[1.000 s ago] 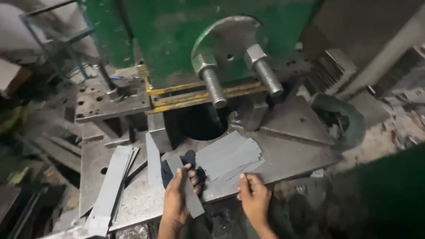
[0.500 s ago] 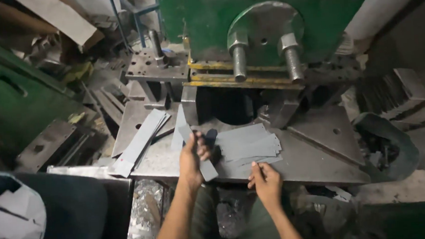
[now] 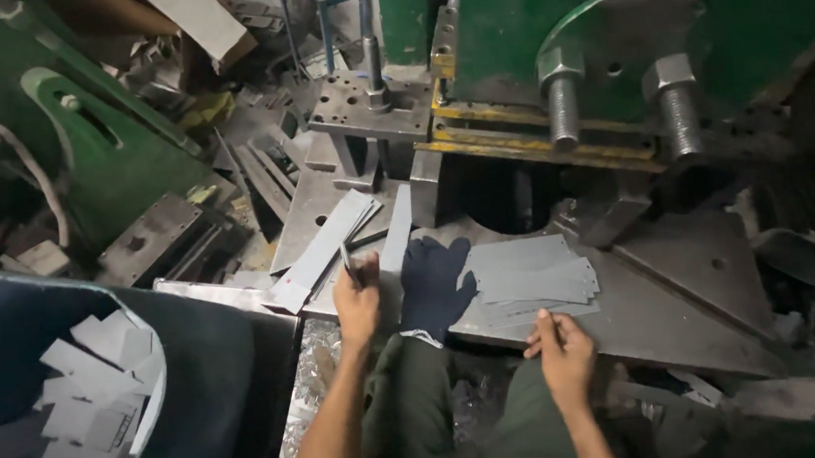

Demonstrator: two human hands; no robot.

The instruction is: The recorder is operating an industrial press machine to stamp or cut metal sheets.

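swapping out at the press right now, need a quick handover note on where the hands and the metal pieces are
Left hand: bare, pinching a thin metal strip upright at the front edge of the press table.
Right hand: bare, open, fingertips on the near edge of the stack of flat sheets.
A dark glove lies on the table between the hands.
More long strips lie fanned out left of the left hand.
The bin at lower left holds cut pieces, so some work looks done.
The sheet stack still waits on the table. The press opening looks dark; I cannot tell if anything is in it.
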